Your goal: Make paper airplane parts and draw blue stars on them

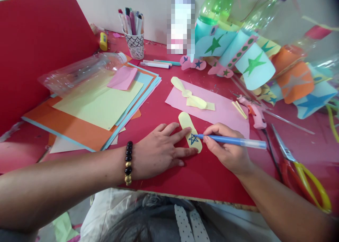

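A pale yellow paper strip with rounded ends (185, 121) lies on the red table, with a blue star outline drawn near its lower end. My left hand (161, 146) lies flat with fingers spread, two fingertips pressing on the strip. In my right hand (230, 150) is a blue marker (225, 139), its tip touching the star. Just beyond the strip, a yellow paper propeller shape (197, 101) and a small yellow paper piece (210, 106) rest on a pink paper sheet (227, 120).
Stacked coloured papers (87, 115) and a clear plastic bottle (84, 72) lie at left. Behind stands a cup of markers (135, 46). To the right are a pink glue gun (256, 113), scissors (293, 164) and paper-covered bottles decorated with stars (256, 64).
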A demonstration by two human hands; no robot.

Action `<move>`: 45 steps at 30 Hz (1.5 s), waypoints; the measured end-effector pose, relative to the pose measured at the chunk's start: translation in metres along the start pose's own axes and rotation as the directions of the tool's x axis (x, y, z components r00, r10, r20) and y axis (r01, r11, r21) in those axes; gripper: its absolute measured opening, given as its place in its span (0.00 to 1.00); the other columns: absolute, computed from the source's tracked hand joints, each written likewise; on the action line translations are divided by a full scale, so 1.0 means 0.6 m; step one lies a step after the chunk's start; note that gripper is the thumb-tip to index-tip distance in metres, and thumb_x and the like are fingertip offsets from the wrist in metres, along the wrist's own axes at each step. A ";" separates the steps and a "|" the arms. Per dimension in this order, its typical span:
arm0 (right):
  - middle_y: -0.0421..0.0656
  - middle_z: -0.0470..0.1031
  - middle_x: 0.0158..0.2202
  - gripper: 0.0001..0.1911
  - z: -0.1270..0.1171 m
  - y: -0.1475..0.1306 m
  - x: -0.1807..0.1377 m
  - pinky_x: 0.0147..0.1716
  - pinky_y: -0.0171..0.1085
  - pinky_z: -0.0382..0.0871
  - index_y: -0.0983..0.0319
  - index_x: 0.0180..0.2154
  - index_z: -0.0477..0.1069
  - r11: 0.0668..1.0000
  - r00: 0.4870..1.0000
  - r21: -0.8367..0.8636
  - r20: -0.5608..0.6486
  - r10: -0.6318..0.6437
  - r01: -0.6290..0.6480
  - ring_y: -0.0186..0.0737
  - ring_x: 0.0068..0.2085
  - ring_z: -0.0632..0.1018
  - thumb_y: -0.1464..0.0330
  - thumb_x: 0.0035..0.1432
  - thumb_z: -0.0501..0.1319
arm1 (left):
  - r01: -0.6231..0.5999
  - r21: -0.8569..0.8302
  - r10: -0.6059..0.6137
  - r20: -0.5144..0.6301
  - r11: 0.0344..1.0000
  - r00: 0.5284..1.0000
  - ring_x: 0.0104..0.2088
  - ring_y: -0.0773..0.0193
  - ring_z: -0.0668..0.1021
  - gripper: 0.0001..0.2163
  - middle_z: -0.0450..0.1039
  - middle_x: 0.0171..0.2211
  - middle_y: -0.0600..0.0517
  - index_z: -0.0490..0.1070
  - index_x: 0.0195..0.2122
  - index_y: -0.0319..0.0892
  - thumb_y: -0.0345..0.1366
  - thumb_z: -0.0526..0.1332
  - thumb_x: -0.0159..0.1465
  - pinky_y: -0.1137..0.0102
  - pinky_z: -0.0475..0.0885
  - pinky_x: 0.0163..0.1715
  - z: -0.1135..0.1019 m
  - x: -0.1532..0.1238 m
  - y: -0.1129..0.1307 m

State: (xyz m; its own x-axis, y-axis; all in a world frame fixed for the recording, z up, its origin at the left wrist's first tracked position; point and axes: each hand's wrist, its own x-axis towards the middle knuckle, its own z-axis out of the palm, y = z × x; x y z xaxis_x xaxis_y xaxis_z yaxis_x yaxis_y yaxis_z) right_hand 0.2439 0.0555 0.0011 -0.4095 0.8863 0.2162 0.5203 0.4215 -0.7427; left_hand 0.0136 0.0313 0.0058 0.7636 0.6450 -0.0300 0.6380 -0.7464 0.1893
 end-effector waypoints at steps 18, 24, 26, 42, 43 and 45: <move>0.34 0.65 0.21 0.02 0.005 0.002 0.001 0.21 0.31 0.60 0.61 0.32 0.69 0.999 1.000 -0.035 0.006 0.006 -0.006 0.29 0.21 0.64 0.71 0.59 0.60 | 0.008 -0.003 -0.008 -0.017 1.000 1.000 0.58 0.47 0.62 0.20 0.51 0.67 0.51 0.60 0.62 0.64 0.48 0.50 0.70 0.54 0.60 0.52 0.000 -0.001 0.001; 0.36 0.66 0.22 0.02 0.005 0.001 0.001 0.22 0.31 0.61 0.62 0.32 0.69 1.000 0.999 -0.022 0.029 0.023 -0.022 0.30 0.22 0.66 0.70 0.59 0.60 | 0.003 0.003 -0.003 0.001 1.000 1.000 0.58 0.46 0.62 0.20 0.51 0.68 0.48 0.59 0.63 0.63 0.48 0.48 0.70 0.54 0.61 0.50 0.000 0.000 0.000; 0.36 0.66 0.22 0.03 0.004 0.000 0.001 0.22 0.32 0.61 0.62 0.32 0.69 1.000 0.999 -0.020 0.030 0.018 -0.018 0.30 0.22 0.65 0.71 0.59 0.60 | 0.001 0.002 -0.001 0.000 1.000 1.000 0.58 0.46 0.61 0.20 0.50 0.68 0.48 0.59 0.63 0.63 0.48 0.48 0.70 0.54 0.61 0.51 0.000 0.000 0.000; 0.35 0.65 0.21 0.03 0.006 0.003 0.005 0.21 0.31 0.60 0.62 0.31 0.68 0.999 1.000 -0.022 0.007 0.023 -0.023 0.29 0.21 0.64 0.71 0.59 0.60 | 0.015 0.009 -0.015 0.009 1.000 1.000 0.58 0.44 0.63 0.20 0.51 0.68 0.49 0.58 0.63 0.64 0.49 0.48 0.70 0.52 0.62 0.50 -0.003 0.000 0.001; 0.35 0.65 0.21 0.03 0.006 0.003 0.005 0.21 0.31 0.59 0.62 0.31 0.68 0.999 1.000 -0.026 0.010 0.023 -0.023 0.29 0.20 0.64 0.70 0.59 0.59 | 0.016 0.009 -0.016 0.014 1.000 1.000 0.58 0.44 0.62 0.20 0.50 0.68 0.49 0.58 0.63 0.64 0.49 0.48 0.70 0.51 0.62 0.51 -0.003 0.001 0.002; 0.35 0.65 0.20 0.04 0.004 0.000 0.006 0.21 0.31 0.59 0.62 0.31 0.68 0.999 1.000 -0.030 0.019 0.023 -0.022 0.29 0.20 0.64 0.70 0.59 0.59 | 0.015 0.004 -0.015 0.022 1.000 1.000 0.58 0.44 0.62 0.21 0.50 0.68 0.49 0.57 0.63 0.64 0.49 0.48 0.70 0.51 0.62 0.51 -0.002 0.001 0.001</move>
State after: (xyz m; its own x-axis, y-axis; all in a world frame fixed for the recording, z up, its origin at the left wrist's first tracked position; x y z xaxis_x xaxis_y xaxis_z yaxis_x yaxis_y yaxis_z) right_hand 0.2405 0.0583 0.0002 -0.4120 0.8918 0.1869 0.5516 0.4073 -0.7279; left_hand 0.0144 0.0312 0.0074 0.7560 0.6523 -0.0543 0.6496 -0.7374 0.1849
